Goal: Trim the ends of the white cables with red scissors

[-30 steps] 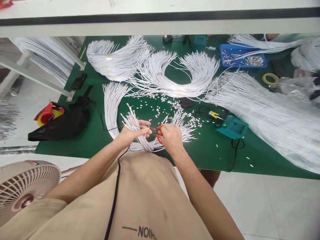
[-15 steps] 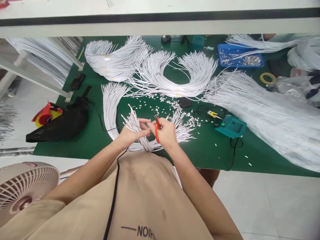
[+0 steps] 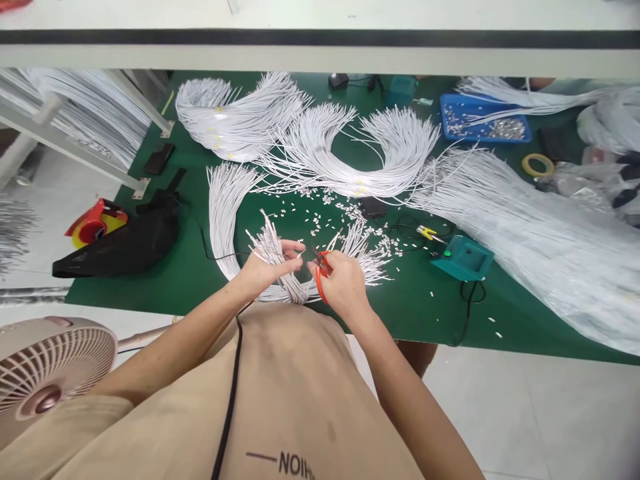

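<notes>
My left hand (image 3: 265,270) is closed on a bundle of white wires (image 3: 270,241), their trimmed ends fanning up above the fingers. A single wire end seems to stick out between thumb and fingertips, too small to make out fully. Just to the right, my right hand (image 3: 345,283) grips orange-handled scissors (image 3: 323,270), blades pointing up and left towards the left fingertips. More white wires (image 3: 367,257) fan out on the table beyond the right hand. A curved wire bundle (image 3: 225,207) runs round on the left and passes under both hands.
Small white offcuts (image 3: 350,213) litter the green table (image 3: 410,307). Large wire coils (image 3: 240,120) lie at the back. A teal device (image 3: 465,258) and a plastic-wrapped wire bundle (image 3: 540,227) are on the right, a blue tray (image 3: 485,127) behind. A tape dispenser (image 3: 95,223) sits left, above a fan (image 3: 55,373).
My right hand with the scissors has moved right and slightly towards me, away from the left fingertips. The left hand keeps its hold on the wires. The camera view has shifted a little.
</notes>
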The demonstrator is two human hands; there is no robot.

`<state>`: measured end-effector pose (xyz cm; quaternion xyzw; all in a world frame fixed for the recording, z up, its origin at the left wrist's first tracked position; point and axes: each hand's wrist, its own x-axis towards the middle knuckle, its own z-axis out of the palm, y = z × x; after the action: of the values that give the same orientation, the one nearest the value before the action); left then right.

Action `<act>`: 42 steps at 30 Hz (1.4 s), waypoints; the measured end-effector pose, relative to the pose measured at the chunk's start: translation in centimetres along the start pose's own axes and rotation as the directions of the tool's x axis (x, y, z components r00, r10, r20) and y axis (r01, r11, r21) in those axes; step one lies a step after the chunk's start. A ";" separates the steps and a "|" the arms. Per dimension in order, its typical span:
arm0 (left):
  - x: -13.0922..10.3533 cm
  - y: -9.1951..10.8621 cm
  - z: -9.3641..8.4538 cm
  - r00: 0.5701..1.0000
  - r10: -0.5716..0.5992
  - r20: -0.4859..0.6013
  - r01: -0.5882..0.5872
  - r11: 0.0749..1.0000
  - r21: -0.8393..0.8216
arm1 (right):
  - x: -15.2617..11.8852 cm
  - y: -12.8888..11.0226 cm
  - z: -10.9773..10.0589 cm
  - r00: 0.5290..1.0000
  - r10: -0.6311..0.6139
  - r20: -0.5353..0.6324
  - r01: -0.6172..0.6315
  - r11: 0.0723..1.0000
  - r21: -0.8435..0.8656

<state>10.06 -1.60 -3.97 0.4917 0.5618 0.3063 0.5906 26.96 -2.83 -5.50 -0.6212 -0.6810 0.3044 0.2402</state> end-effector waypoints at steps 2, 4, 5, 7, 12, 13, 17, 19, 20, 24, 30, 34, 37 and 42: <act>0.0 0.0 0.0 1.000 -0.009 -0.005 0.009 1.000 0.007 | -0.6 0.3 0.0 0.997 -0.076 0.016 0.077 0.968 -0.238; 0.1 0.0 0.1 1.000 -0.011 -0.016 0.012 1.000 0.015 | -0.9 0.3 0.1 0.995 -0.094 0.030 0.099 0.921 -0.377; 0.1 0.0 0.1 1.000 -0.008 -0.024 0.009 1.000 0.017 | -1.1 0.3 0.1 0.995 -0.093 0.036 0.100 0.902 -0.419; 0.1 0.0 0.1 0.999 0.005 -0.037 -0.004 1.000 0.019 | -1.2 0.2 0.2 0.995 -0.087 0.043 0.097 0.874 -0.475; 0.0 0.0 0.4 0.996 0.038 -0.078 -0.035 0.999 0.035 | -1.2 -0.1 0.2 0.993 -0.097 0.070 0.120 0.827 -0.549; -0.1 0.0 0.4 0.995 0.038 -0.090 -0.034 0.999 0.042 | -1.2 -0.2 0.2 0.992 -0.098 0.081 0.127 0.820 -0.558; -0.2 0.0 0.6 0.989 0.051 -0.136 -0.038 0.994 0.100 | -1.2 -0.2 0.2 0.988 -0.085 0.126 0.143 0.804 -0.578; -0.2 0.0 0.7 0.985 0.072 -0.155 -0.051 0.990 0.132 | -1.2 -0.2 0.2 0.985 -0.088 0.147 0.158 0.796 -0.585; -0.2 0.1 0.7 0.983 0.082 -0.164 -0.058 0.988 0.146 | -1.2 -0.2 0.2 0.983 -0.091 0.157 0.167 0.791 -0.589; -0.3 0.3 0.9 0.979 0.084 -0.187 -0.050 0.982 0.180 | -1.3 -0.3 -0.2 0.980 -0.094 0.176 0.182 0.777 -0.603; -0.3 0.4 0.8 0.983 0.063 -0.175 -0.035 0.987 0.158 | -0.5 0.4 -1.2 0.992 -0.016 0.123 0.061 0.926 -0.372; -0.3 0.2 0.7 0.988 0.058 -0.144 -0.039 0.991 0.126 | 0.4 0.1 -0.6 0.974 0.175 0.140 -0.214 0.915 0.341; -0.1 0.1 0.6 0.991 0.053 -0.120 -0.043 0.995 0.089 | 0.8 -0.9 0.7 0.968 0.197 0.157 -0.252 0.721 0.645; 0.4 0.1 -0.1 0.998 -0.060 -0.010 0.059 0.996 -0.064 | 1.0 -0.7 1.0 0.965 0.257 -0.050 -0.161 0.732 0.662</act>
<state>10.01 -1.18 -3.99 0.4537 0.5697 0.3092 0.6115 25.67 -2.00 -5.73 -0.5903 -0.4394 0.5040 0.4522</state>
